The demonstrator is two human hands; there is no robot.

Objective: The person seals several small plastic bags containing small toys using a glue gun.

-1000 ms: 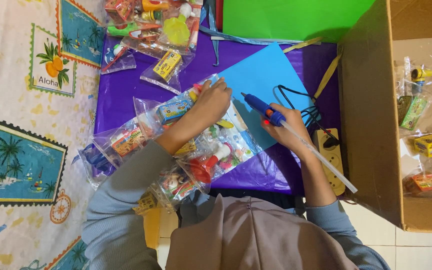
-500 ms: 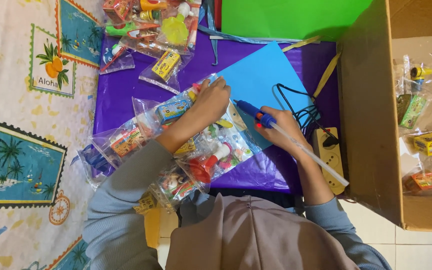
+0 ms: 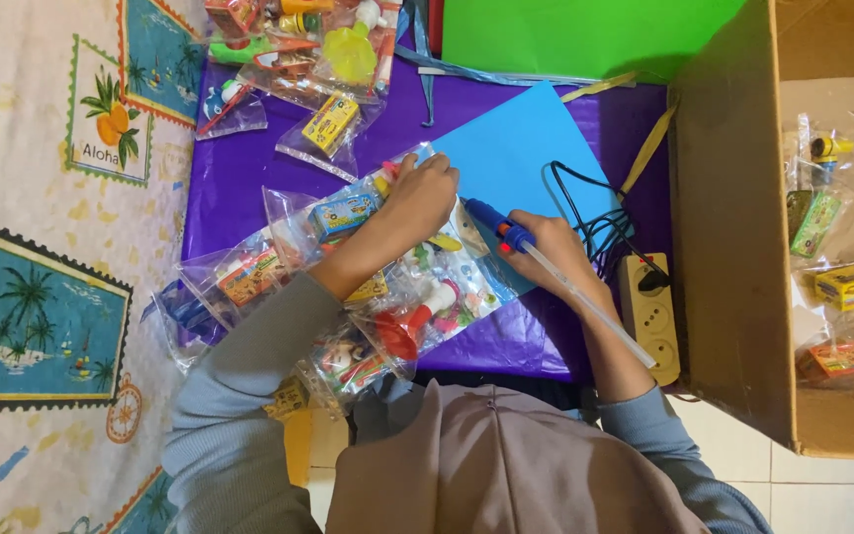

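— So, where is the glue gun [image 3: 494,225]?

— At the near edge of the blue sheet [image 3: 526,158], its nozzle pointing toward the toy packets [image 3: 417,287]. The right hand [image 3: 546,252] has its grip closed around it.

— And the left hand [image 3: 419,193]?

— Just left of that sheet, fingers curled, pressing on a clear packet; I cannot tell if it grasps it.

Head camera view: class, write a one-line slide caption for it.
Left hand presses a clear toy packet on blue paper while right hand holds a blue glue gun.
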